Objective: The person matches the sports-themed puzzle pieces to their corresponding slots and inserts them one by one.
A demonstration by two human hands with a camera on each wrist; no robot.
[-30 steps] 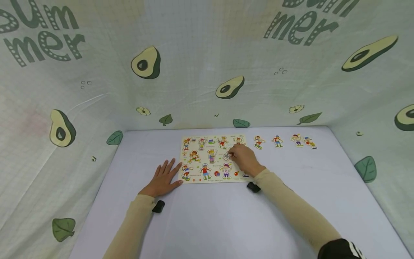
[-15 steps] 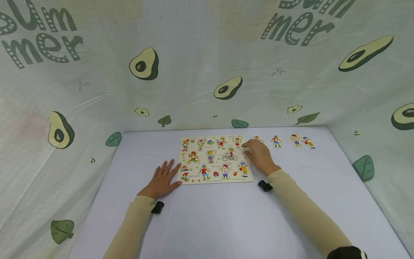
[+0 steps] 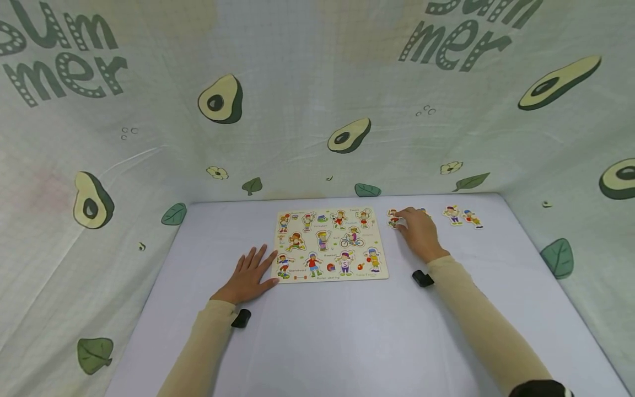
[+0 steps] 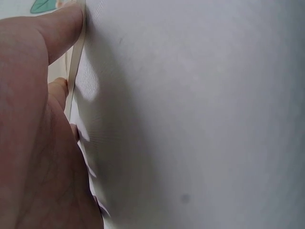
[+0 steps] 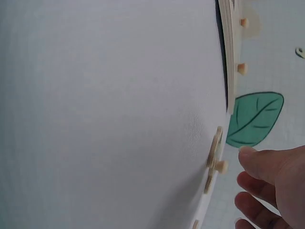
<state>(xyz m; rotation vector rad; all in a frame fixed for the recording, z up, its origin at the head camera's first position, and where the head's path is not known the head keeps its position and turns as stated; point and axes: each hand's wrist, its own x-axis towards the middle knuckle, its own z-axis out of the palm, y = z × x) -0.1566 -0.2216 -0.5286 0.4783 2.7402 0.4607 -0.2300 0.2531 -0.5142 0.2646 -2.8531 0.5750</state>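
A wooden peg puzzle board (image 3: 311,242) with several figure pieces set in it lies on the white table in the head view. My left hand (image 3: 246,275) is spread flat at its left edge; the left wrist view shows the thumb and a fingertip against the board's edge (image 4: 76,57). My right hand (image 3: 419,234) reaches over a loose skateboarder puzzle piece (image 3: 392,218) right of the board. In the right wrist view, a gap separates the thumb (image 5: 259,164) from this piece's small wooden peg (image 5: 220,166). The right fingers are loosely curled and hold nothing.
A further loose piece (image 3: 423,210) is mostly covered by the right hand. Two more figure pieces lie farther right, one with a cap (image 3: 452,215) and one tilted (image 3: 473,219). Avocado-print fabric (image 3: 288,160) rises behind the table (image 3: 322,336).
My right hand has left the cyclist piece, which now shows in the board, and has moved right to the loose skateboarder piece. The left hand has stayed at the board's edge.
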